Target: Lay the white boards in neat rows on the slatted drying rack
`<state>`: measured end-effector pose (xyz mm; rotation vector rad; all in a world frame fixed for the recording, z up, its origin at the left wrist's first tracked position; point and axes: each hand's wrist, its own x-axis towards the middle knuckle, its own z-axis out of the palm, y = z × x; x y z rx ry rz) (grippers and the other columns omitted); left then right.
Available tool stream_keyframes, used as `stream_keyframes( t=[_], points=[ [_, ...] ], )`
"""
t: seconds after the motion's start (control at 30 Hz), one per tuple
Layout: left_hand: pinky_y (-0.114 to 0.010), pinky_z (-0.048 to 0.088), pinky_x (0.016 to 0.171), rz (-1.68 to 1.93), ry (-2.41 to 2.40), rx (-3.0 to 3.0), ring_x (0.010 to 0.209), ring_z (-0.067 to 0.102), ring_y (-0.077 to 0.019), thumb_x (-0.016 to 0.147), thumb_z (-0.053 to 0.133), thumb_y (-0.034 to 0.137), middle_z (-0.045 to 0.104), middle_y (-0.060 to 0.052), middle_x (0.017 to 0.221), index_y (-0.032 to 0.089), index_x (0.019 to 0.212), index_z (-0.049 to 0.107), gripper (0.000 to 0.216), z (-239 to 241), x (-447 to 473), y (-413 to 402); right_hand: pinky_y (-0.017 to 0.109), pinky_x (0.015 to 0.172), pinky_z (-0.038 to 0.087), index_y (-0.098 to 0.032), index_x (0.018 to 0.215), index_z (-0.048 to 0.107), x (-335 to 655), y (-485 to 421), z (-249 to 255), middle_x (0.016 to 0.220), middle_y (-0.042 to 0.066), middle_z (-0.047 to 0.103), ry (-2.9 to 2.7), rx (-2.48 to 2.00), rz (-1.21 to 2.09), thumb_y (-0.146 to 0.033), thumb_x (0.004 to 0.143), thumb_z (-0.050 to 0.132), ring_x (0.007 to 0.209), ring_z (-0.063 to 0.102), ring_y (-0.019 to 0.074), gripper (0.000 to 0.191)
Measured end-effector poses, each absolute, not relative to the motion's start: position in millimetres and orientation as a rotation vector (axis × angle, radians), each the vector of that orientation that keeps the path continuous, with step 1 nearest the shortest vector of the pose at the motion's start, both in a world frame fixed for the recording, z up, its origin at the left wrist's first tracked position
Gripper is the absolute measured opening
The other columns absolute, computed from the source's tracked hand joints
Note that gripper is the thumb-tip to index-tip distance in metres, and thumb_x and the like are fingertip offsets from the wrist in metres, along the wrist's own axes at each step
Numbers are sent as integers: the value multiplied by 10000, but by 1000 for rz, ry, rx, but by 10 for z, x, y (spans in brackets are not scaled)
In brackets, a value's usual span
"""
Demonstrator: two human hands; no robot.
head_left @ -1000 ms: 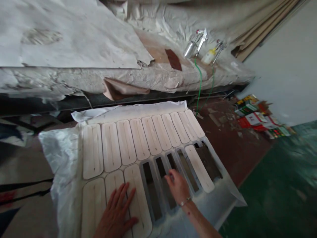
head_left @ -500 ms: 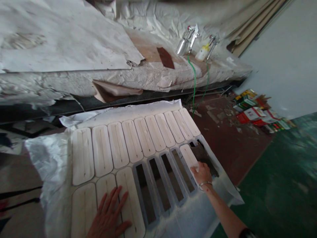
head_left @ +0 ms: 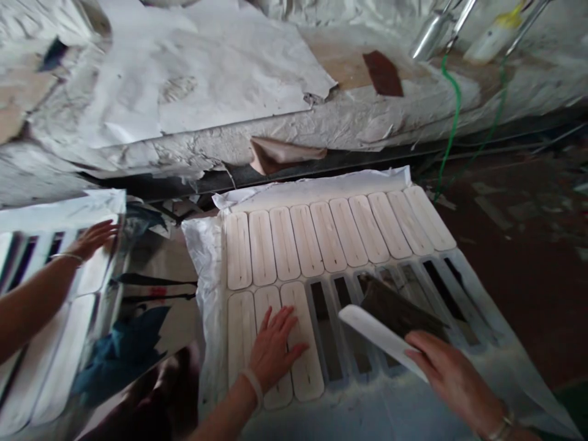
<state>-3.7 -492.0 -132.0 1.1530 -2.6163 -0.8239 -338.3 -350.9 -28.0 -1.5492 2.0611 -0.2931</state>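
Note:
A white slotted rack [head_left: 482, 343] lies low in front of me, filled with several white rounded slats [head_left: 349, 233]. My left hand [head_left: 274, 346] rests flat, fingers spread, on the slats at the rack's near left. My right hand [head_left: 452, 375] grips one white slat [head_left: 379, 334], lifted out and held tilted above the empty slots [head_left: 324, 331]. A dark flat piece [head_left: 397, 309] shows just behind that slat.
A paper-covered bench [head_left: 229, 79] runs behind the rack, with spray guns [head_left: 434, 30] and green hoses [head_left: 452, 116] at the right. At the left, another person's hand [head_left: 92, 239] touches a second slotted rack [head_left: 27, 343]. A dark red floor [head_left: 519, 245] lies to the right.
My right hand took hold of the lone slat at the rack's right and lifted it out toward me. The view swung left, bringing the other person's arm and second rack into sight.

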Motion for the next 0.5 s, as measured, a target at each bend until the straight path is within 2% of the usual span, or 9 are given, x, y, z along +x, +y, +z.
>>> stream_keyframes(
  t=[0.07,0.13,0.23,0.3,0.33,0.4,0.43,0.5],
  points=[
    [-529,342,1133,-997,-2310,1305,1277,519,-232,975,434,453,582,-112,1341,214,1270,546,396,-1018,-118,-4924,286,676,434,-266,774,617,-3060,-3526,-137,777,8,646,1870,-1769,-225,-240,891,471,726,617,174,188],
    [-437,468,1021,-1167,-2164,1224,1209,560,-235,949,481,483,602,-114,1291,223,1254,557,408,-729,-213,-4837,294,723,429,-272,753,609,-2790,-3576,-16,776,-9,648,1709,-1938,-156,-135,854,497,753,612,175,204],
    [-361,540,819,-1390,-2365,781,933,657,-246,832,627,539,689,-98,1017,219,1113,640,426,-548,-368,-4494,320,764,429,-256,732,579,-2506,-3690,105,746,-20,632,1564,-2049,-140,-91,793,558,748,583,182,178],
    [-301,531,647,-1448,-2436,663,732,654,-219,867,585,483,682,-89,823,191,921,670,308,-627,-441,-4189,342,852,429,-246,714,568,-2422,-3752,147,729,-25,624,1512,-2104,-184,-97,765,597,760,575,179,160],
    [-281,510,586,-1523,-2397,693,678,640,-207,881,564,459,675,-93,795,181,890,665,296,-697,-458,-4044,361,936,409,-251,753,595,-2412,-3763,156,773,-24,644,1534,-2147,-227,-106,772,605,817,590,182,146],
    [-253,479,539,-1728,-2157,905,643,619,-187,893,548,453,664,-86,773,179,880,656,294,-828,-459,-3810,408,1077,332,-278,974,656,-2441,-3724,144,1002,4,685,1752,-2193,-396,-170,822,610,1030,595,214,192],
    [-245,477,543,-1831,-1986,1035,655,616,-183,892,552,472,660,-79,771,181,895,655,308,-869,-451,-3725,430,1102,321,-284,1127,634,-2465,-3669,120,1161,32,660,1945,-2125,-507,-237,846,614,1143,564,241,285],
    [-240,488,579,-1983,-1636,1253,704,619,-187,877,570,525,654,-68,766,183,930,655,356,-887,-448,-3610,449,1032,428,-250,1318,533,-2488,-3507,32,1360,101,562,2329,-1691,-718,-436,837,634,1234,528,304,526]
  ],
)
